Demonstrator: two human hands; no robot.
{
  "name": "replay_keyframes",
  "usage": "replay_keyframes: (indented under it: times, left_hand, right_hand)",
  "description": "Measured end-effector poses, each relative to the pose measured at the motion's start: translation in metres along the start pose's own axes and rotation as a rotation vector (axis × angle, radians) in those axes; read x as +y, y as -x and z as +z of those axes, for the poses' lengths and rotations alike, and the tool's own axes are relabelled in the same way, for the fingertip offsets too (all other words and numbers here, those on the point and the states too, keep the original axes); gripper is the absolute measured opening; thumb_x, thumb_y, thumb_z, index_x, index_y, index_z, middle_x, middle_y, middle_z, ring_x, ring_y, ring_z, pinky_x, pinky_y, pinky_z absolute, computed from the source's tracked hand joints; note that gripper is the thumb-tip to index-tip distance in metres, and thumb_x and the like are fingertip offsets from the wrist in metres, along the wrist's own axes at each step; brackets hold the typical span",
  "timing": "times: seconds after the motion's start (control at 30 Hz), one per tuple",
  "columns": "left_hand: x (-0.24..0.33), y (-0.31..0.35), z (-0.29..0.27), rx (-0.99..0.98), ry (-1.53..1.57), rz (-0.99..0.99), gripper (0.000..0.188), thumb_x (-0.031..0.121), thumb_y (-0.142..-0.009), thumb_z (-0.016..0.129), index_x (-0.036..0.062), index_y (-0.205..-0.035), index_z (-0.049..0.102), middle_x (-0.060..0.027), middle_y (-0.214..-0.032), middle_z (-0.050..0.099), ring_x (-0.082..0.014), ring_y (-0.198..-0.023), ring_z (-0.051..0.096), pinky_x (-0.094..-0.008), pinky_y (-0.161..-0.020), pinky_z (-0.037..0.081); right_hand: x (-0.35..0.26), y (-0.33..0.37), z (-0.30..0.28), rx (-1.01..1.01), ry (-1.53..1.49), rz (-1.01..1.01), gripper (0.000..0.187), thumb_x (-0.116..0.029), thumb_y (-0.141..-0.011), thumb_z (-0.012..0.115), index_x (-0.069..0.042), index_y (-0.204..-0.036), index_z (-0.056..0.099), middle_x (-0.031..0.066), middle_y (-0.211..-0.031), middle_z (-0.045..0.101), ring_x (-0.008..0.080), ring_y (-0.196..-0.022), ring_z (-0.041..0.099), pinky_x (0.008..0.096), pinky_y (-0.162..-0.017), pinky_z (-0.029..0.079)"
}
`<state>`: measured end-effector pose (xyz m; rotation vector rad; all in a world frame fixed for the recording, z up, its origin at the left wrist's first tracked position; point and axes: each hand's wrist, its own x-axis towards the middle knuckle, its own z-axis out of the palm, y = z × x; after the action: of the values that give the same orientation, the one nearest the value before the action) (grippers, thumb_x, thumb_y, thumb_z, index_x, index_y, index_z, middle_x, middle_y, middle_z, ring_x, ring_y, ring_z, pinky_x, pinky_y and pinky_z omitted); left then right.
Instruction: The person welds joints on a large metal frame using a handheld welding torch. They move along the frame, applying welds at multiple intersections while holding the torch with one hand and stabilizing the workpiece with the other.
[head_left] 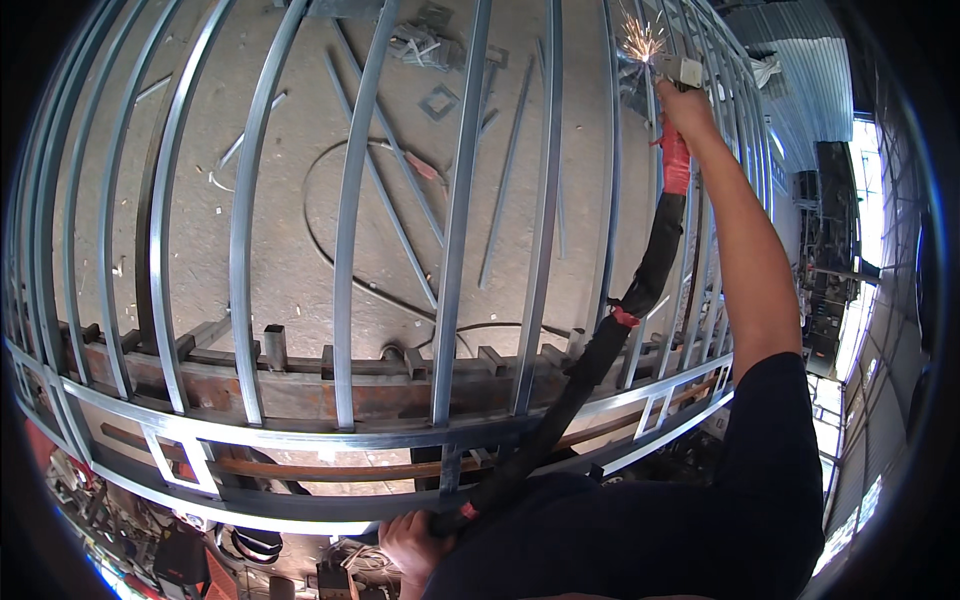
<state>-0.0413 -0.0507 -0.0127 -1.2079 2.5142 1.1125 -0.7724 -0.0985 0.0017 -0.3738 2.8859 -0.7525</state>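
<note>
At the far right, my right hand is closed around a welding torch, whose handle is wrapped in red tape. Bright sparks spray at its tip beside a steel bar of a large barred metal frame. A pale block-like piece shows just past my fingers. From the handle, a thick black-sleeved cable bends back toward me across the frame. My left hand is curled around the cable's near end, low in the view by the frame's near rail. The exact weld point is lost in the glare.
Beneath the bars, loose steel strips, square plates and a thin looping cable lie on the concrete floor. A rusty beam with upright tube stubs supports the near side. Equipment and wires crowd the lower left.
</note>
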Motion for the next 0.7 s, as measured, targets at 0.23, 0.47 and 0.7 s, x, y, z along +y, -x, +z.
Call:
replay_keyframes:
  times: [0.23,0.47,0.7]
  left_hand:
    - [-0.002,0.003,0.004,0.001,-0.022,0.014,0.029,0.033,-0.054,0.079,0.0161,-0.07,0.062,-0.0012,-0.066,0.062,-0.0233,-0.064,0.063,-0.039,-0.068,0.046]
    - [-0.006,0.006,0.004,-0.007,-0.026,0.022,0.031,0.035,-0.053,0.077,0.0159,-0.074,0.063,-0.0012,-0.067,0.063,-0.0238,-0.064,0.063,-0.0398,-0.068,0.046]
    - [-0.007,0.006,0.005,-0.005,-0.014,0.057,0.029,0.034,-0.055,0.075,0.0152,-0.071,0.061,-0.0019,-0.066,0.062,-0.0248,-0.063,0.062,-0.0405,-0.067,0.046]
  right_hand:
    - [-0.009,0.019,-0.001,0.02,-0.035,0.02,0.034,-0.036,-0.09,0.071,-0.002,-0.091,0.067,0.0057,-0.075,0.063,0.0179,-0.06,0.062,0.0346,-0.057,0.05]
    - [0.004,0.018,-0.003,0.035,-0.029,0.02,0.038,-0.035,-0.091,0.071,0.001,-0.102,0.068,0.0081,-0.082,0.068,0.0193,-0.064,0.068,0.0356,-0.059,0.053]
    - [-0.03,0.078,-0.035,0.121,-0.152,-0.044,0.034,-0.035,-0.092,0.071,-0.002,-0.1,0.069,0.0055,-0.079,0.066,0.0162,-0.062,0.063,0.0322,-0.056,0.051]
